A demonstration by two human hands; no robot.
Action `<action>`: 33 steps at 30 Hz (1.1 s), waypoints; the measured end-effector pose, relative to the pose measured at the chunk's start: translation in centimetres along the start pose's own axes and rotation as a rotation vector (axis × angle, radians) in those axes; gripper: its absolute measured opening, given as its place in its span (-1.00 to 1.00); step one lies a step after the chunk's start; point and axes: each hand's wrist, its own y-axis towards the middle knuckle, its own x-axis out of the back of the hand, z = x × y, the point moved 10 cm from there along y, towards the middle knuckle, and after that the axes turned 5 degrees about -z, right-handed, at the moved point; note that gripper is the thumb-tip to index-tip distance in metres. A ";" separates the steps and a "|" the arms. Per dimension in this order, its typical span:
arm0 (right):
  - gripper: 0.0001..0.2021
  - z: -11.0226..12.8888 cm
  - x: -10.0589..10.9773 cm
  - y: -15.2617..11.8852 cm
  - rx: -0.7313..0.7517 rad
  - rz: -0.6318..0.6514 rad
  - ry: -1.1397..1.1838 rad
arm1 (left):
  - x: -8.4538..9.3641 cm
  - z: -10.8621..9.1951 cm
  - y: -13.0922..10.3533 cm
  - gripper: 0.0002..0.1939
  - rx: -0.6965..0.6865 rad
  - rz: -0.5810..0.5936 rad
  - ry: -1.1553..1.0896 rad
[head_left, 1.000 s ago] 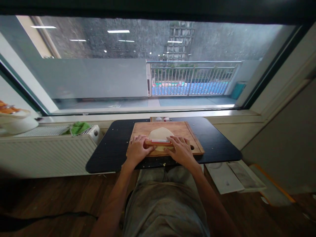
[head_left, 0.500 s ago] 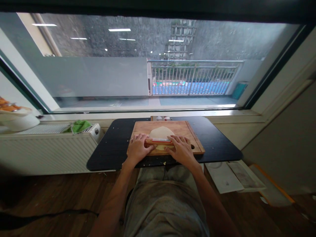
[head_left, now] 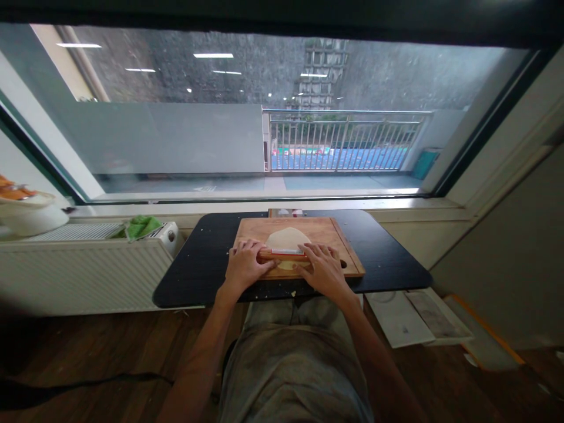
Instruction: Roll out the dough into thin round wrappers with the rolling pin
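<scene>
A wooden rolling pin (head_left: 286, 254) with a white and red label lies across a flat, pale sheet of dough (head_left: 288, 238). My left hand (head_left: 248, 262) is wrapped over the pin's left end, its thumb on the near side. Over the right end my right hand (head_left: 324, 264) closes in the same way. Dough shows beyond the pin and, in a smaller strip, on the near side between my thumbs. Beneath everything is a wooden cutting board (head_left: 348, 252) with a hole near its right edge. The pin's ends are hidden under my palms.
The board rests on a black table (head_left: 388, 252) against the window sill. A small box (head_left: 286, 212) stands at the table's far edge. To the left, a green cloth (head_left: 141, 227) lies on a white radiator (head_left: 88, 270). White panels (head_left: 400, 320) are low on the right.
Both hands keep their hold on the rolling pin, which has barely shifted over the dough. The whole view has moved very slightly.
</scene>
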 end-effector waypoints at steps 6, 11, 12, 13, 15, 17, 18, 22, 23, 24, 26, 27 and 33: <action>-0.45 -0.1 -0.2 0.0 0.009 0.009 0.001 | -0.5 0.0 -0.4 -0.37 -0.019 -0.012 0.028; -0.47 -0.4 -0.6 1.0 -0.001 0.064 -0.061 | -1.4 0.7 0.1 -0.35 -0.060 -0.083 0.064; -0.47 -0.4 -0.7 1.4 -0.004 0.076 -0.079 | -1.8 0.8 0.6 -0.36 -0.072 -0.083 0.074; -0.47 -0.5 -0.8 1.9 -0.011 0.084 -0.100 | -2.1 0.9 1.2 -0.37 -0.082 -0.078 0.086; -0.47 -0.8 -1.1 2.9 -0.031 0.094 -0.146 | -2.6 1.1 2.6 -0.37 -0.082 -0.067 0.114; -0.46 -1.2 -1.4 4.0 -0.045 0.100 -0.178 | -2.9 1.2 4.3 -0.37 -0.070 -0.061 0.137; -0.45 -1.4 -1.7 4.5 -0.040 0.105 -0.189 | -3.0 1.2 5.1 -0.37 -0.077 -0.057 0.147; -0.45 -2.8 -2.5 6.3 -0.028 0.106 -0.265 | -3.4 0.8 8.2 -0.34 -0.105 -0.028 0.196; -0.46 -3.0 -2.6 6.7 -0.004 0.101 -0.285 | -3.5 0.9 9.0 -0.32 -0.097 -0.018 0.211; -0.47 -3.0 -2.7 7.2 0.031 0.095 -0.303 | -3.7 1.0 9.7 -0.31 -0.083 -0.009 0.223; -0.49 -2.9 -2.9 8.2 0.126 0.093 -0.331 | -4.0 1.0 11.1 -0.30 -0.078 0.011 0.232; -0.49 -3.0 -3.0 8.7 0.152 0.100 -0.341 | -4.2 1.0 11.8 -0.29 -0.081 0.025 0.233; -0.48 -4.3 -3.4 10.0 0.093 0.203 -0.373 | -5.7 1.4 13.1 -0.29 -0.098 0.069 0.244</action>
